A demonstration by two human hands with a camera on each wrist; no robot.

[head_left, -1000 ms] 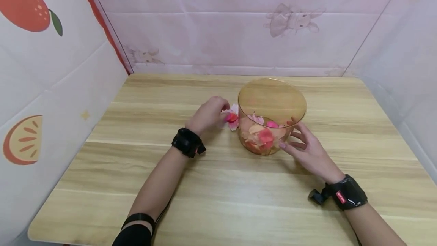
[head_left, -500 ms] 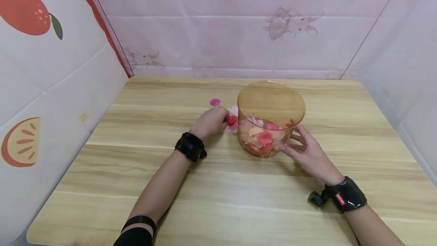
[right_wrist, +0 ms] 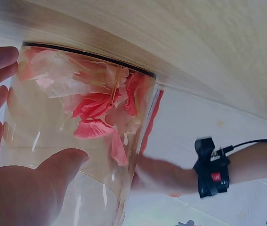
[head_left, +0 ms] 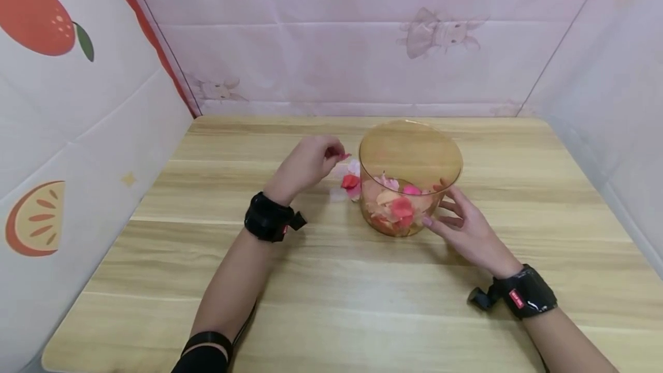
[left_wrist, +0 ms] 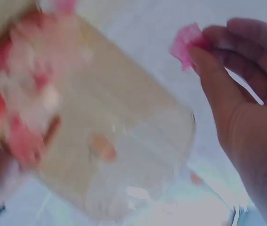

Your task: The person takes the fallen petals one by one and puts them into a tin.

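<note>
Left hand (head_left: 307, 167) pinching pink petal (head_left: 344, 156), right hand (head_left: 466, 226) steadying jar (head_left: 409, 177)

The jar (head_left: 410, 174) stands on the table (head_left: 331, 304) right of centre, holding petals (head_left: 396, 207), with loose petals (head_left: 352, 182) on the table against its left side, the left hand (head_left: 307, 167) above these and the right hand (head_left: 463, 226) at its right wall.
</note>
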